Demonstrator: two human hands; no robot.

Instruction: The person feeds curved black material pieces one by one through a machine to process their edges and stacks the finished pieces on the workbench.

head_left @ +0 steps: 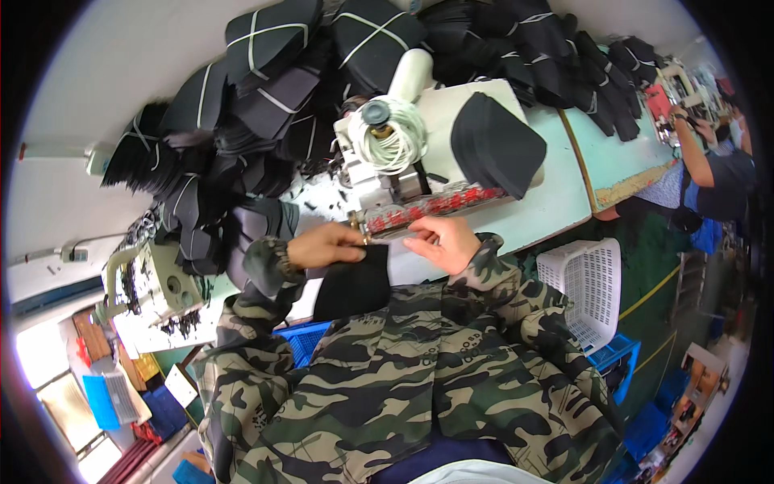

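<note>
Pinched between your left thumb and fingers — that's the top edge of a flat black piece (352, 284), clamped in your left hand (326, 244). Your right hand (447, 244) sits just off its upper right corner, fingers bent toward the thumb; whether anything thin is caught between them, you can't tell from here. The piece hangs in front of your camouflage jacket, right by the near edge of the machine.

Biggest thing around you is the long pale worktable (563, 181), running off to your right. Across its far side sprawls a great heap of dark bundles (274, 40), many strapped with white bands. Straight ahead stands the cream sewing machine (439, 121), its near edge scuffed red. Over at far right, a co-worker (709, 173) has an arm stretched toward other equipment. Beside your right sleeve a white basket (598, 282) leans open, a blue crate (625, 355) just below it.

Scaling down now — a neat stack of black pieces (496, 141) rests on the machine's right side, a white cord coil (389, 145) loops at its left, and a white thread cone (411, 73) tilts behind that.
</note>
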